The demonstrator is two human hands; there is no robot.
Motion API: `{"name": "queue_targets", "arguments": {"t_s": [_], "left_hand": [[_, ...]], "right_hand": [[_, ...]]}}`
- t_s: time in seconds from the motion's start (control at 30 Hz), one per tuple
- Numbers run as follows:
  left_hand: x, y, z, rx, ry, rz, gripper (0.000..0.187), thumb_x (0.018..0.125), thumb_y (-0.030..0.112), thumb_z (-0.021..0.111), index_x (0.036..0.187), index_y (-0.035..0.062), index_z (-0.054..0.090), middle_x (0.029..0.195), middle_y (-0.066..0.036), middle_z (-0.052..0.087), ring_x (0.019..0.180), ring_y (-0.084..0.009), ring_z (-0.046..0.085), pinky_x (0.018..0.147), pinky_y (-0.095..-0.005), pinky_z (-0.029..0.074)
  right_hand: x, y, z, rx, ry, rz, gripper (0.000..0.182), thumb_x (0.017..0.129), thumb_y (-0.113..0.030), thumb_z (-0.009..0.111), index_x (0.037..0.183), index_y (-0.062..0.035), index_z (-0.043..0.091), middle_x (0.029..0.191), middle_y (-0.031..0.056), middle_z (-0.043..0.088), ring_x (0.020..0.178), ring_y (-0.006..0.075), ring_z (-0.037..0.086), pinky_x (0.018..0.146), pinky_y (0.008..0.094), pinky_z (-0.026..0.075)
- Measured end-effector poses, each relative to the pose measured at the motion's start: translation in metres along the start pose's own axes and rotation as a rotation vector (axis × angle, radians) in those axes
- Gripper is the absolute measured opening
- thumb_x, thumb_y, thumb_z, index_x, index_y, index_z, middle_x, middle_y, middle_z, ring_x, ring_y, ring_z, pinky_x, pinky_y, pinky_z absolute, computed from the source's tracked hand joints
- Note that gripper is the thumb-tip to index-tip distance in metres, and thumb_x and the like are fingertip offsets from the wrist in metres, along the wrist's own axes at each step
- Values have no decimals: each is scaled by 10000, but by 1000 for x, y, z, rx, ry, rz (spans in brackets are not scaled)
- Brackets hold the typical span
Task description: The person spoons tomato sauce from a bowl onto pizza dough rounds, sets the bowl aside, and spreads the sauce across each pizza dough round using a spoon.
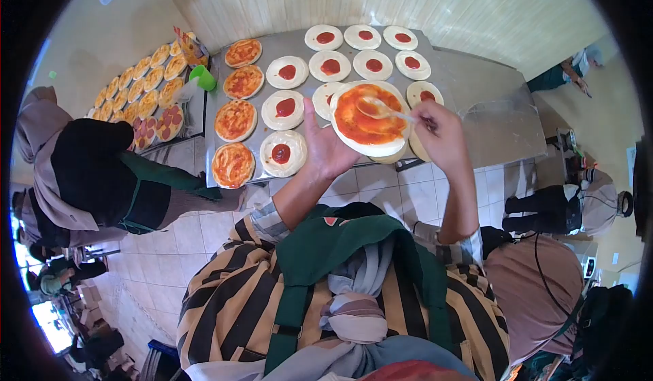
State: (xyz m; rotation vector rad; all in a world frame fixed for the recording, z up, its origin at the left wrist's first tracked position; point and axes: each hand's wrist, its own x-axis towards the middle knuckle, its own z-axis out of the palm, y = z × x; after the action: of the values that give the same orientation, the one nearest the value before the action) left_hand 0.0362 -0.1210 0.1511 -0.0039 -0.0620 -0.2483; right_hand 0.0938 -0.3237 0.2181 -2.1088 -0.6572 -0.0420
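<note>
A round dough base [367,136] with red sauce spread over most of its top is raised above the metal table's front edge. My left hand [328,143] supports it from the left and below, thumb up and palm open under the rim. In my right hand [439,133] is a spoon [391,112], its bowl resting in the sauce near the middle of the base. Just left of my left hand lie dough bases with a single spot of sauce, one of them [283,153] at the front edge.
The metal table [476,109] holds rows of sauce-dotted bases and, at its left, several fully sauced ones [233,165]. A green cup [203,77] stands beside a second table of topped pizzas [153,78]. A person in black and green [102,163] is at left; others are at right.
</note>
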Motion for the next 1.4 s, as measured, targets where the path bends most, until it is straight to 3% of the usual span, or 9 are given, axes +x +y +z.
{"name": "queue_targets", "arguments": {"t_s": [0.13,0.2,0.3,0.43,0.7,0.77,0.9,1.07,1.4], "left_hand": [[0,-1,5,-3,8,-24,1090,769,847,345,1473,25,220,1525,-186,246,1404,-342,261,1156,-521,187],[-1,-5,10,40,16,-19,1096,766,853,337,1470,21,225,1520,-187,258,1400,-341,273,1155,-515,194],[-5,-7,13,97,27,-10,1108,760,863,321,1466,13,232,1512,-190,275,1391,-338,293,1154,-506,204],[-8,-5,12,141,15,4,1112,749,864,350,1476,33,217,1529,-180,241,1399,-347,268,1158,-519,172],[-12,-18,23,267,43,9,1093,767,875,231,1480,47,233,1513,-164,294,1385,-321,313,1146,-495,216],[-13,-16,20,309,40,14,1110,754,882,255,1487,50,212,1532,-151,257,1397,-323,285,1158,-490,185],[-14,-18,20,375,32,1,1116,745,893,229,1490,62,214,1534,-140,256,1402,-306,281,1157,-479,190],[-19,-22,21,418,-19,43,1118,740,898,220,1497,75,202,1539,-124,250,1405,-293,276,1161,-470,187],[-21,-23,19,464,-32,111,1123,739,897,224,1497,70,190,1536,-131,252,1406,-297,275,1162,-468,190]], "right_hand": [[-9,-5,-2,106,-91,119,105,782,24,566,884,15,590,747,64,598,689,106,572,638,251,466],[-4,-9,14,156,-116,115,103,828,54,541,900,1,593,817,31,610,778,74,583,717,225,470],[0,2,25,221,25,125,98,846,49,546,904,-8,602,827,26,616,773,67,578,714,219,467],[-16,13,13,154,6,123,94,862,41,555,918,-11,609,837,23,621,787,67,582,715,217,465],[-7,24,31,382,133,68,108,869,56,547,944,-9,589,853,4,600,809,49,572,719,202,455],[-18,27,20,192,113,156,106,868,61,538,936,-5,586,839,-1,594,801,46,567,706,204,457],[-21,-1,27,366,66,47,116,868,64,539,948,-6,586,841,-5,590,800,43,563,700,198,454],[-5,10,26,324,198,38,128,865,66,548,961,-11,584,885,8,604,830,45,573,735,201,458],[-2,4,29,389,228,-15,103,872,63,539,943,4,585,858,34,608,783,70,585,709,208,472]]}}
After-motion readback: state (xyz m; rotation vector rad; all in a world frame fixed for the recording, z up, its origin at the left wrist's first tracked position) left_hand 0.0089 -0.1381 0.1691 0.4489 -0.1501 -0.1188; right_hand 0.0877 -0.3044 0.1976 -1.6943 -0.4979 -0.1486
